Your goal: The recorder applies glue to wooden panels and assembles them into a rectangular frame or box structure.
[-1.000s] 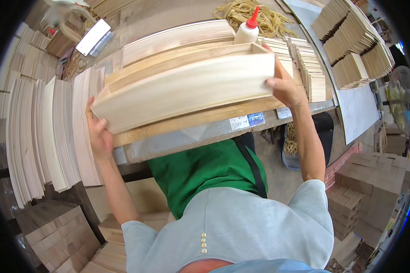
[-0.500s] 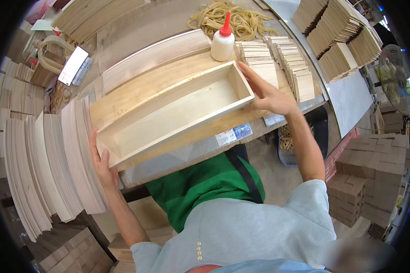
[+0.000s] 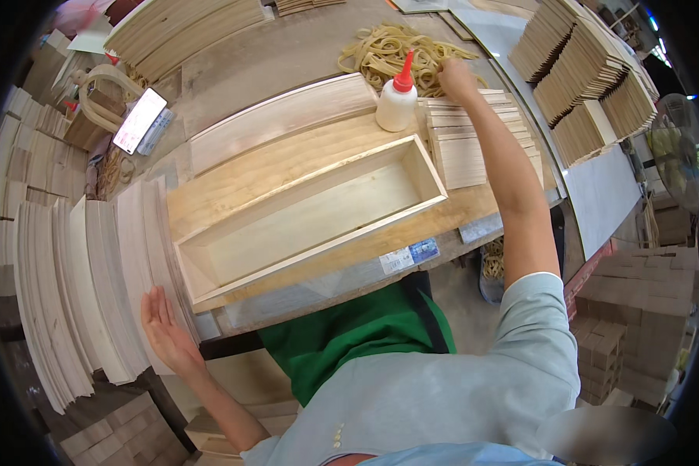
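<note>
A long open wooden box [image 3: 311, 213] lies flat on a wooden board [image 3: 233, 182] on the workbench, its opening facing up. My left hand [image 3: 163, 326] rests open and flat on the near ends of thin wooden slats [image 3: 109, 287] at the bench's left, just off the box's near-left corner. My right hand [image 3: 454, 76] reaches far across to a heap of tan rubber bands [image 3: 388, 50], its fingers in the bands; whether it grips any I cannot tell. A white glue bottle with a red cap [image 3: 398, 99] stands just left of that hand.
Small wood pieces [image 3: 466, 140] are stacked right of the box. Stacks of thin panels [image 3: 590, 93] fill the right side and more slats [image 3: 186, 23] lie at the back. A phone [image 3: 138, 120] lies at the back left beside wooden offcuts. Cardboard boxes [image 3: 645, 303] stand on the floor right.
The box, held tilted up in both hands a second ago, now lies flat on the board. Both hands have let go; the right one has reached out to the rubber bands.
</note>
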